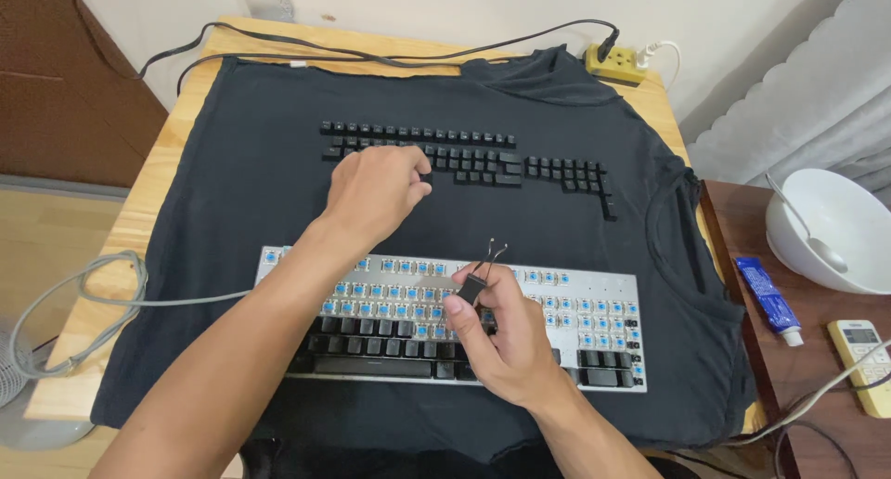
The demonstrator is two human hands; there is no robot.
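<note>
— How much of the keyboard (594,298) has been stripped?

— The upper rows are bared, with blue switches exposed. Black keycaps are still seated along the bottom rows and at the lower right corner.

— Where have the removed keycaps (464,154) been put?

— They are laid out in rows on the black shirt (232,163) spread over the counter (153,173), beyond the keyboard.

— And the hands?

— The left hand (371,196) is closed on a keycap at that row; its grip is pinched. The wire keycap puller (475,279) is held in the right hand (501,335), fingers clenched on its handle, above the keyboard's middle.
</note>
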